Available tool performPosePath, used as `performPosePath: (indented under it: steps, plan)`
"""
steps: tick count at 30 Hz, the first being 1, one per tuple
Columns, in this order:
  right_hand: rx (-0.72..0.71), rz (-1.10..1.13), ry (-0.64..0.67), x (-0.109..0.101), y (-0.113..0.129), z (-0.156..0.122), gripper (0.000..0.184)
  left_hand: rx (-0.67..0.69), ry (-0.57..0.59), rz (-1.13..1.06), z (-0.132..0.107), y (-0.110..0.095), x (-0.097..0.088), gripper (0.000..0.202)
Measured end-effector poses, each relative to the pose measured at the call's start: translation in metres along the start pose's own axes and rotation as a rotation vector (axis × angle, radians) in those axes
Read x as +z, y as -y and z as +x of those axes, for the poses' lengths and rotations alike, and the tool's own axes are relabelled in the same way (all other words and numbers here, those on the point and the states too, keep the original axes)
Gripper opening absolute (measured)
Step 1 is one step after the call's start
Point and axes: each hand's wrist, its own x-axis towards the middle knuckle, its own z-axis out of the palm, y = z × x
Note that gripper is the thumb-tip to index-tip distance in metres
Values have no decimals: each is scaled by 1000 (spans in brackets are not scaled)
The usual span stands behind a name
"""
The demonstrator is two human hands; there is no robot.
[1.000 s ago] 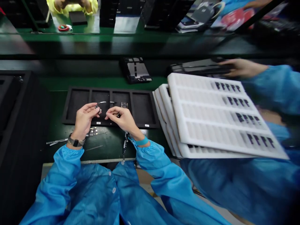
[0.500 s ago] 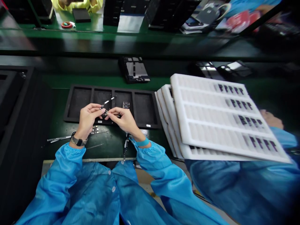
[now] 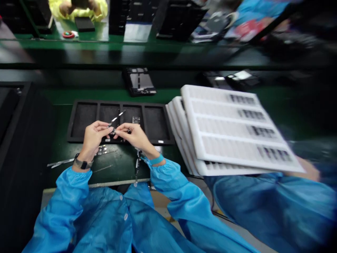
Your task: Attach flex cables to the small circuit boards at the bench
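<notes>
My left hand (image 3: pixel 94 137) and my right hand (image 3: pixel 134 136) meet over the front edge of a black foam tray (image 3: pixel 159 142). Both pinch a small circuit board (image 3: pixel 113 131) between thumb and fingertips, and a thin flex cable (image 3: pixel 117 117) sticks up from it. Another circuit board (image 3: pixel 136 120) lies in the tray just behind my right hand. By my left wrist a circuit board (image 3: pixel 102 150) rests on the green bench. A dark flex strip (image 3: pixel 137 163) lies below my right wrist and reaches the bench edge.
White foam trays (image 3: pixel 223 121) with rows of small black parts are stacked at the right. A co-worker's hand (image 3: pixel 309 168) is at their near right corner. Flat devices (image 3: pixel 139 82) lie behind. Long silvery tools (image 3: pixel 60 163) lie left, beside a tall black stack (image 3: pixel 21 147).
The view has shifted, so the bench things appear further left. My hands keep their pinch on the circuit board. The co-worker's hand has come nearer, to the white trays' front right corner.
</notes>
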Motion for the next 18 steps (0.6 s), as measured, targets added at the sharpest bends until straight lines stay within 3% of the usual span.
performPosePath:
  steps: [11, 18]
  plan:
    - [-29, 140, 122, -9, -2, 14, 56, -104, -42, -18, 9, -6, -2, 50]
    - [-44, 215, 114, -3, -14, 22, 57, -56, -130, 28, 7, -12, 3, 45]
